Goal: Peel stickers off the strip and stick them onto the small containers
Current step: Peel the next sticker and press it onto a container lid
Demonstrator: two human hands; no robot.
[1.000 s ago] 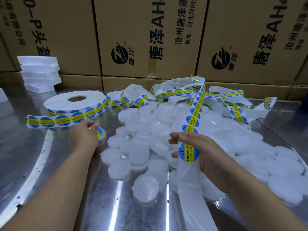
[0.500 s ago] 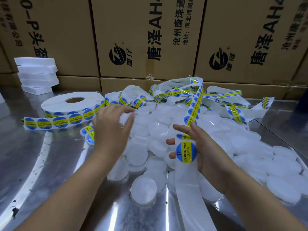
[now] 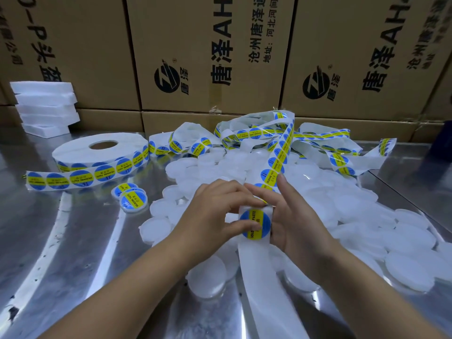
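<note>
Cardboard boxes point(image 3: 208, 57) stand behind the steel bench point(image 3: 73, 241), where white containers point(image 3: 354, 211) are piled over its middle and right side, and 2 labelled containers point(image 3: 132, 199) lie nearer the left edge. Near the front edge the left hand point(image 3: 215, 214) pinches a round sticker point(image 3: 255, 223) with thumb and curled fingers, on the strip point(image 3: 259, 277) that the right hand point(image 3: 296, 223) grips from behind.

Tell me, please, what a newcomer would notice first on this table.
First, the two hands in the centre: the left hand pinches a blue and yellow sticker on the strip that the right hand holds. Around them lies a big heap of white containers, and a large roll of stickers lies at the left, before brown boxes.
</note>
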